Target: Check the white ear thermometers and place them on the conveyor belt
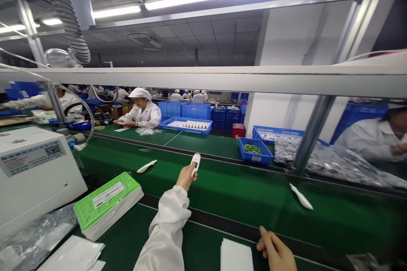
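Observation:
My left hand (186,176), in a white sleeve, reaches out over the green conveyor belt (229,186) and is closed on a small white handheld device (195,164), held upright above the belt. My right hand (276,252) rests at the near edge of the bench beside a small stack of white sheets (235,256); its fingers are curled and nothing shows in them. Two more white devices lie on the belt: one to the left (146,166), one to the right (301,197).
A white machine (32,173) stands at left, with a green-topped flat box (106,203) and clear plastic bags (34,233) beside it. Across the belt sit workers in white, blue crates (256,150) and a heap of silver bags (333,163). A metal post (310,139) rises at right.

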The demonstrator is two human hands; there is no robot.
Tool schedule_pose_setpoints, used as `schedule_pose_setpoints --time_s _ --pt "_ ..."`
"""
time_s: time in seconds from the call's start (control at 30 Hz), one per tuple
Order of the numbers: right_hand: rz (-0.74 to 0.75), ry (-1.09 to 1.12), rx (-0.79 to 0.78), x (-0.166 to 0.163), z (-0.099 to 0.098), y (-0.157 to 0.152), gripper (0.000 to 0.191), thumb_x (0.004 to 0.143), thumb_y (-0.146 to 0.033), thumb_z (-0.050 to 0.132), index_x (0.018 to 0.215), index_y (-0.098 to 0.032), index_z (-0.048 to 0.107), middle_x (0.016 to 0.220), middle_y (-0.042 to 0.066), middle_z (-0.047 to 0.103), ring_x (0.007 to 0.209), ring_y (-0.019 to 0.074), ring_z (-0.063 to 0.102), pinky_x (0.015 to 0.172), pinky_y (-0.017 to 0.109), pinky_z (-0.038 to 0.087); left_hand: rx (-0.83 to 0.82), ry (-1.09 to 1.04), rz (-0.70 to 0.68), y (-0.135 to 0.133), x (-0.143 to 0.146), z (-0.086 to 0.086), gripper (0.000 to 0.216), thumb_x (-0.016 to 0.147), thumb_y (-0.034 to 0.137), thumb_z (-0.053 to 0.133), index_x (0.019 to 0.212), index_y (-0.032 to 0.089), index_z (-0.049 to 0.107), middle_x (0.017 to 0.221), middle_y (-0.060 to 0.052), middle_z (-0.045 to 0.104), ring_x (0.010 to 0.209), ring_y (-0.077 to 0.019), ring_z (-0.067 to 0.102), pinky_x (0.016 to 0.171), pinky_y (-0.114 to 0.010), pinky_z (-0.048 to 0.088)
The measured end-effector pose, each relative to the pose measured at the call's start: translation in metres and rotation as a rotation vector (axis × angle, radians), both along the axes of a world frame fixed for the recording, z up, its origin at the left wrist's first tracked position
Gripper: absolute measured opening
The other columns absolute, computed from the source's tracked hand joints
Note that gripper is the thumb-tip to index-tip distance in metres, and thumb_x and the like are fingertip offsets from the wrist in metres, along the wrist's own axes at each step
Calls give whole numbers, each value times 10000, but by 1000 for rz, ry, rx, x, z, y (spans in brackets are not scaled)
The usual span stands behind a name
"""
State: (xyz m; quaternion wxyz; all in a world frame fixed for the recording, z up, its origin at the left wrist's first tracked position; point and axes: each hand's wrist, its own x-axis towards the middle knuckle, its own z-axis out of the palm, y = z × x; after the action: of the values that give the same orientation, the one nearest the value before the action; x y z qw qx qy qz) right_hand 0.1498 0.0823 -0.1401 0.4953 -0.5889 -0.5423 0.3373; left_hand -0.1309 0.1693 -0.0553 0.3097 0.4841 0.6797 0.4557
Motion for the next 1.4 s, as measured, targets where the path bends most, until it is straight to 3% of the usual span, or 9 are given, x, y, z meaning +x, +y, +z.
schedule_pose_setpoints --time_s 0.13,0.23,0.37,0.5,0.6,0.8,0.97,1.17,1.4 --pt "85 115 99 -2 57 -10 485 791 -691 560 814 -219 667 790 48 642 708 209 572 634 298 455 35 -117 -360 -49 43 47 359 933 415 547 1032 90 665 663 -7 577 446 -43 404 403 -174 301" --pt "145 161 180 0 105 -27 609 842 -605 572 1365 -307 478 1352 80 511 1107 253 546 767 300 485 9 -161 -590 -89 74 73 364 812 418 697 1032 128 700 545 40 509 398 -31 345 364 -160 205" --pt "538 65 65 10 137 -46 450 854 -488 615 1247 -270 584 1081 51 625 937 212 581 738 278 458 58 -277 -703 -119 100 83 389 794 492 698 936 130 695 468 65 438 360 -32 328 328 -144 187" --pt "559 140 62 13 143 -57 331 917 -504 531 1053 -217 621 779 -7 571 670 133 503 610 245 396 227 -608 -536 -128 120 77 459 815 547 658 1091 182 626 607 44 517 413 -54 410 335 -147 311" --pt "464 221 95 5 145 -65 375 937 -550 482 1078 -216 578 736 -23 518 633 120 463 584 237 388 278 -697 -614 -133 135 73 488 785 479 726 1146 168 620 847 -38 630 715 -134 605 598 -209 519" --pt "477 56 24 2 147 -73 434 978 -575 343 1123 -230 563 668 -12 570 585 152 530 538 257 382 62 -639 -702 -144 152 70 479 916 534 517 1209 165 599 868 -73 657 515 -118 559 459 -248 469" --pt "344 -110 125 17 146 -67 329 950 -521 460 917 -264 664 856 20 684 726 178 604 627 262 446 71 -678 -559 -141 149 68 394 912 487 566 1117 159 643 1023 -90 679 865 -178 651 754 -257 531" --pt "40 3 257 20 145 -61 323 884 -543 565 1032 -280 681 1086 50 657 861 203 605 632 269 482 8 -822 -736 -137 148 71 347 942 423 513 1097 117 567 780 -57 642 499 -105 551 444 -217 466" --pt "272 300 94 14 143 -55 449 874 -580 570 1209 -288 631 1174 43 662 959 203 625 770 290 525 -75 -739 -891 -148 151 78 241 851 262 661 1002 151 509 654 21 563 471 -60 488 479 -178 425"
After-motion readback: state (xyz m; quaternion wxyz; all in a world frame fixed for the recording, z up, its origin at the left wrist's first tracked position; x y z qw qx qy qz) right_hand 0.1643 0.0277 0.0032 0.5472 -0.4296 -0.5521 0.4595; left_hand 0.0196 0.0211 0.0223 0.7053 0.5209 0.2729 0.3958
